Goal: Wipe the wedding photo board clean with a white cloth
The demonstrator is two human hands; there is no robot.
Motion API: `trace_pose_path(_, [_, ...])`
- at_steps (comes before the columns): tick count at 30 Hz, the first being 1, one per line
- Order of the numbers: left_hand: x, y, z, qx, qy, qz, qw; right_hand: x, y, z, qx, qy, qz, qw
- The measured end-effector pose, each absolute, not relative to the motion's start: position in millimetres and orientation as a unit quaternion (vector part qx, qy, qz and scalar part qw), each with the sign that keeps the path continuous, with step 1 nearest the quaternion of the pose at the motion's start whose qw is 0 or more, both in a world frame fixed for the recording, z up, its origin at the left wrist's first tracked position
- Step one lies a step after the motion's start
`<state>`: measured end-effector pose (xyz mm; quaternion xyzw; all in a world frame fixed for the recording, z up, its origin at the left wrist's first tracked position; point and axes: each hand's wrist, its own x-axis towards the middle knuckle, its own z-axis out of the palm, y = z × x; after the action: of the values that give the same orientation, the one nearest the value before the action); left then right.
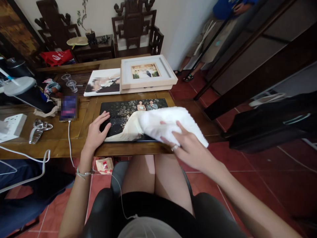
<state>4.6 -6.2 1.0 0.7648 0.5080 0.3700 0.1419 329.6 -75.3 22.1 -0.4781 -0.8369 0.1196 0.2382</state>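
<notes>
Left to right. Far left: white power strip [13, 127] on the bench [58, 140], then clear hair clip [38, 129], then phone [68, 108] with white cable [69, 138] dropping over the front edge. Strip of wood shows between cable and left hand [98, 130]. That hand: grip released, fingers spread, resting on left edge of the photo panel [123, 117]. Panel lies flat, center of frame, near edge close to the bench's front edge. Above it, a narrow band of wood, then canvas print [102, 81] with picture frame [127, 71] touching its right side; those cap travel toward the top. White cloth [170, 115] covers the panel's right part and runs past its right and lower right edges. Right hand [189, 143], right of center: grip grasping the cloth. Red floor [242, 158] shows lower right, past the bench end.
</notes>
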Motion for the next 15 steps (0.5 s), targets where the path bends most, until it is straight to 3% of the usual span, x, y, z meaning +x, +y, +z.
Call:
trace_pose_path(6, [5,-6,1,0.762,0.507,0.377,0.142,279,3,33,-0.557,-0.795,0.126,0.204])
trace_pose_path(15, [2,-3,-4,0.748,0.522,0.387,0.137,170,49,49,-0.424,-0.870,0.169,0.186])
